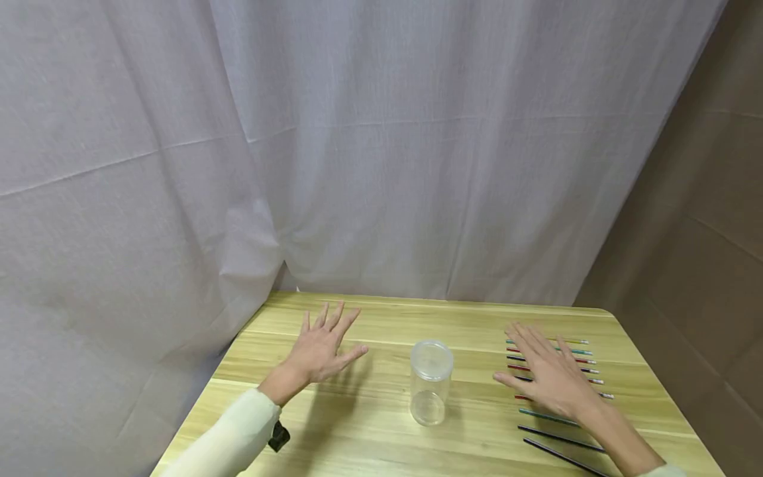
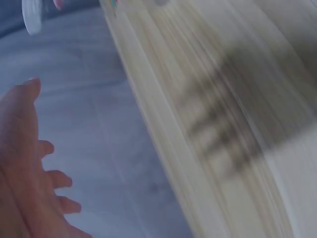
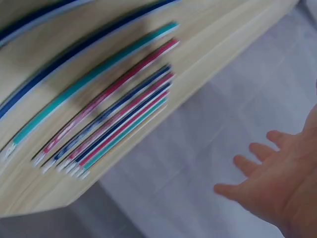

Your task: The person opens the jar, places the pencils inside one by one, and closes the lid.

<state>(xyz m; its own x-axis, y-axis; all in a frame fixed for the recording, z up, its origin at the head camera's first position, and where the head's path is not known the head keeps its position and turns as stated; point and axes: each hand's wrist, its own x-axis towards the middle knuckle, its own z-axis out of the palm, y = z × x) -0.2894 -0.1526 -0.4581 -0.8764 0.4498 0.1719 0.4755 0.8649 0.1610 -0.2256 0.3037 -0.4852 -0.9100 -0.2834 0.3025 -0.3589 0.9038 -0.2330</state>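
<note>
A clear lidded jar [image 1: 430, 387] stands upright on the wooden table between the two hands; nothing shows inside it. To its left, the left hand [image 1: 320, 350] is held above the tabletop with fingers spread, holding nothing. On the other side, the right hand [image 1: 551, 377] hovers with fingers extended over a row of pencils [image 1: 548, 417]. Several of these lie side by side, in teal, red, dark blue and yellow, partly hidden by the hand. In the right wrist view the pencils [image 3: 94, 101] lie well apart from the right hand [image 3: 282, 178].
The light wooden table [image 1: 381, 450] has a rounded far right corner. Grey curtains [image 1: 381, 165] hang behind it and along the left, with a brownish one [image 1: 703, 278] at the right. A small black device [image 1: 278, 437] sits at the left wrist.
</note>
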